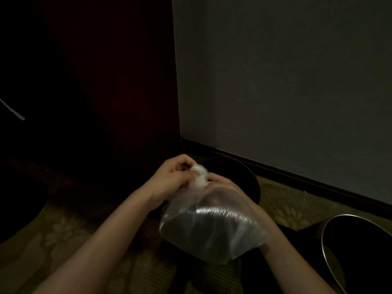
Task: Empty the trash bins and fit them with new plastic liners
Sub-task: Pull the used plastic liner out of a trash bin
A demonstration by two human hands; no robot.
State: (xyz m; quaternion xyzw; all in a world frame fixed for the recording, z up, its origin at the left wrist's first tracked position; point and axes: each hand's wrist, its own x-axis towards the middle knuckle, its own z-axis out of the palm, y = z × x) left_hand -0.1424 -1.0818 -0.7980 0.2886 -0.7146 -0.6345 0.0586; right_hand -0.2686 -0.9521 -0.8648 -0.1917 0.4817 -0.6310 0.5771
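Holding clear plastic liner point(210, 225) in both hands over dark bin point(244, 172), dim corner by wall point(286, 81).

Left hand point(171, 177): fingers curled, pinching the liner's white bunched end point(200, 176). Right hand point(222, 183): fingers curled onto the same bunch from the other side, with loose film draped over the back of the hand and wrist. Liner body ballooned, hanging low toward the camera, above the near rim of the dark bin, apparently not touching it. Dark bin on patterned floor point(63, 240), near baseboard point(297, 179). Second bin point(324, 251) with shiny metal rim at lower right, apart from the first, interior too dark to read.
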